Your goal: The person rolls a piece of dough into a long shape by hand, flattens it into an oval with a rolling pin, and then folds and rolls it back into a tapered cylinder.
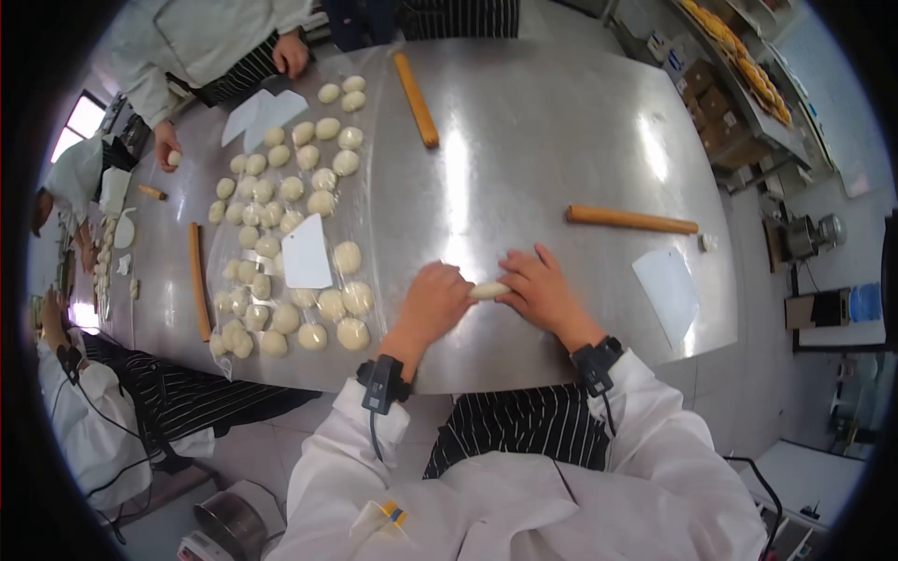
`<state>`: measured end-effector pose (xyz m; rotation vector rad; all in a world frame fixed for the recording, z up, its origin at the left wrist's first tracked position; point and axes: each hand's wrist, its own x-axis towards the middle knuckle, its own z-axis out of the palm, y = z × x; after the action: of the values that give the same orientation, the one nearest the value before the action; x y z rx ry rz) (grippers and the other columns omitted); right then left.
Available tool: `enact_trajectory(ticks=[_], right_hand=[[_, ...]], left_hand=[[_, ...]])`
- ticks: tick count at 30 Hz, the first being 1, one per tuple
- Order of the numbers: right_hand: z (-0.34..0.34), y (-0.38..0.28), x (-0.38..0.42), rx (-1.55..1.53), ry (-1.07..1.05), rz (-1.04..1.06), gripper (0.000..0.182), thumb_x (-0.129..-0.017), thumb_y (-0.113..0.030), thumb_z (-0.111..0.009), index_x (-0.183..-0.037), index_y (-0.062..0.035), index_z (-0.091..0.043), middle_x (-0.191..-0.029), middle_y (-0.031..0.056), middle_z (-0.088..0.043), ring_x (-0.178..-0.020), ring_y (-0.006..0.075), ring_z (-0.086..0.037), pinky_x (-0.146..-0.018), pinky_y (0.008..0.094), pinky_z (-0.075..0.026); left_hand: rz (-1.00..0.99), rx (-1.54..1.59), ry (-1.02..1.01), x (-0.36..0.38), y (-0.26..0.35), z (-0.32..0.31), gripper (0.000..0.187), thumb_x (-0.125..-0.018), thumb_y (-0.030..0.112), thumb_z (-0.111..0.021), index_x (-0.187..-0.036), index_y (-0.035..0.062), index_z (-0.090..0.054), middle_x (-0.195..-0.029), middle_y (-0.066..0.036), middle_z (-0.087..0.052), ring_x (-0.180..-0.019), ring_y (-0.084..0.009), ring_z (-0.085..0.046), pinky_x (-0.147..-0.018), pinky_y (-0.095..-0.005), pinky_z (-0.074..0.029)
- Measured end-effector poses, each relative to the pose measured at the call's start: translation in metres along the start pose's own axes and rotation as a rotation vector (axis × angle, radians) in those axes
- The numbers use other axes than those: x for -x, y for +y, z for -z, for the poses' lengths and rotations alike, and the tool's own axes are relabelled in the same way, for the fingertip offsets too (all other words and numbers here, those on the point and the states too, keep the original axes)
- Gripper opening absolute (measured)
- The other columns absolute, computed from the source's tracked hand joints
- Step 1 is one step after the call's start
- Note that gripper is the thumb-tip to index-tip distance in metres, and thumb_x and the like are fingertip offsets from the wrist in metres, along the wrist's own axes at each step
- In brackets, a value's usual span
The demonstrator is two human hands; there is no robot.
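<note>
A short, elongated piece of dough (488, 291) lies on the metal table between my two hands. My left hand (436, 297) has its fingers curled over the dough's left end. On the other side, my right hand (541, 292) holds the right end with thumb and fingertips, one finger sticking outward. Left of my hands, many round dough balls (312, 336) rest in rows under clear plastic film. A white dough scraper (307, 254) lies on top of them.
Rolling pins lie at right (632, 220), at the back (415, 99) and at left (198, 280). A white scraper (667, 295) is near the table's right edge. Across the table, a person's hand (166, 145) holds a dough ball. Other people work at far left.
</note>
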<state>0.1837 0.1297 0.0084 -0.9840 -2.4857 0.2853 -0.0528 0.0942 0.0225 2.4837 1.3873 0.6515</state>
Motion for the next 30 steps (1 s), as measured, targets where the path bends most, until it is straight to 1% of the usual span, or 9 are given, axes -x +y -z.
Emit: enact_trajectory(ticks=[3, 5, 7, 12, 15, 16, 19, 25, 30], right_hand=[[0.016, -0.004, -0.001, -0.255, -0.151, -0.101, 0.034, -0.079, -0.028, -0.075, -0.107, -0.0107, -0.066, -0.102, 0.0070, -0.068, -0.102, 0.0272, -0.063, -0.101, 0.0418, -0.041], [0.054, -0.028, -0.006, -0.268, -0.236, -0.135, 0.035, -0.079, -0.025, -0.076, -0.109, -0.0090, -0.065, -0.100, 0.0085, -0.068, -0.098, 0.0273, -0.064, -0.096, 0.0380, -0.046], [0.081, -0.049, -0.006, -0.747, -0.473, -0.463, 0.040, -0.082, -0.025, -0.075, -0.117, -0.0072, -0.064, -0.105, 0.0090, -0.069, -0.098, 0.0220, -0.065, -0.089, 0.0347, -0.048], [0.081, -0.083, 0.025, -0.831, -0.746, -0.201, 0.040, -0.084, -0.030, -0.073, -0.116, -0.0058, -0.066, -0.100, 0.0111, -0.070, -0.089, 0.0239, -0.066, -0.078, 0.0357, -0.050], [0.085, -0.107, 0.024, -0.653, -0.929, -0.165, 0.041, -0.084, -0.033, -0.073, -0.116, -0.0077, -0.067, -0.099, 0.0125, -0.071, -0.088, 0.0268, -0.067, -0.079, 0.0365, -0.050], [0.085, -0.115, 0.021, -0.523, -0.992, -0.154, 0.042, -0.084, -0.034, -0.073, -0.117, -0.0086, -0.067, -0.099, 0.0129, -0.071, -0.088, 0.0275, -0.067, -0.079, 0.0362, -0.051], [0.084, -0.137, 0.014, -0.431, -0.928, -0.090, 0.040, -0.084, -0.036, -0.071, -0.116, -0.0112, -0.067, -0.096, 0.0151, -0.070, -0.089, 0.0348, -0.065, -0.079, 0.0411, -0.050], [0.103, -0.204, -0.027, -0.242, -0.883, 0.259, 0.033, -0.085, -0.033, -0.069, -0.110, -0.0118, -0.069, -0.093, 0.0134, -0.070, -0.086, 0.0345, -0.065, -0.075, 0.0432, -0.050], [0.131, -0.264, -0.067, -0.125, -0.877, 0.505, 0.033, -0.081, -0.026, -0.072, -0.112, -0.0151, -0.067, -0.090, 0.0129, -0.067, -0.084, 0.0358, -0.064, -0.073, 0.0445, -0.050]], left_hand=[[0.134, 0.340, 0.086, 0.005, 0.021, 0.020, 0.019, -0.080, 0.019, -0.073, -0.093, 0.0070, -0.066, -0.086, -0.011, -0.060, -0.078, -0.0309, -0.059, -0.070, -0.0405, -0.049], [0.205, 0.423, 0.030, 0.010, 0.036, 0.044, 0.022, -0.082, 0.021, -0.072, -0.096, 0.0057, -0.066, -0.085, -0.013, -0.061, -0.081, -0.0323, -0.061, -0.072, -0.0403, -0.049], [0.275, 0.524, -0.028, 0.026, 0.045, 0.056, 0.024, -0.083, 0.023, -0.071, -0.098, 0.0043, -0.066, -0.085, -0.014, -0.062, -0.085, -0.0337, -0.062, -0.073, -0.0401, -0.050], [0.342, 0.746, -0.599, 0.078, 0.074, 0.069, 0.040, -0.083, 0.029, -0.075, -0.112, 0.0028, -0.065, -0.090, -0.014, -0.069, -0.080, -0.0226, -0.065, -0.073, -0.0337, -0.050], [0.422, 0.786, -0.568, 0.114, 0.090, 0.063, 0.039, -0.083, 0.032, -0.073, -0.109, 0.0034, -0.065, -0.095, -0.014, -0.067, -0.087, -0.0295, -0.064, -0.075, -0.0373, -0.049], [0.393, 0.781, -0.525, 0.127, 0.090, 0.055, 0.042, -0.084, 0.033, -0.075, -0.114, 0.0045, -0.065, -0.091, -0.013, -0.069, -0.081, -0.0207, -0.064, -0.073, -0.0334, -0.050], [0.476, 0.748, -0.455, 0.157, 0.098, 0.050, 0.044, -0.084, 0.033, -0.074, -0.117, 0.0056, -0.064, -0.088, -0.014, -0.068, -0.080, -0.0215, -0.064, -0.072, -0.0341, -0.050], [0.634, 0.725, -0.408, 0.194, 0.114, 0.085, 0.046, -0.082, 0.033, -0.075, -0.116, 0.0036, -0.062, -0.094, -0.017, -0.068, -0.086, -0.0307, -0.066, -0.075, -0.0388, -0.051], [0.413, 0.685, 0.281, 0.216, 0.121, 0.079, 0.083, -0.069, 0.029, -0.087, -0.136, 0.0037, -0.046, -0.128, -0.016, -0.056, -0.120, -0.0292, -0.054, -0.101, -0.0364, -0.043]])
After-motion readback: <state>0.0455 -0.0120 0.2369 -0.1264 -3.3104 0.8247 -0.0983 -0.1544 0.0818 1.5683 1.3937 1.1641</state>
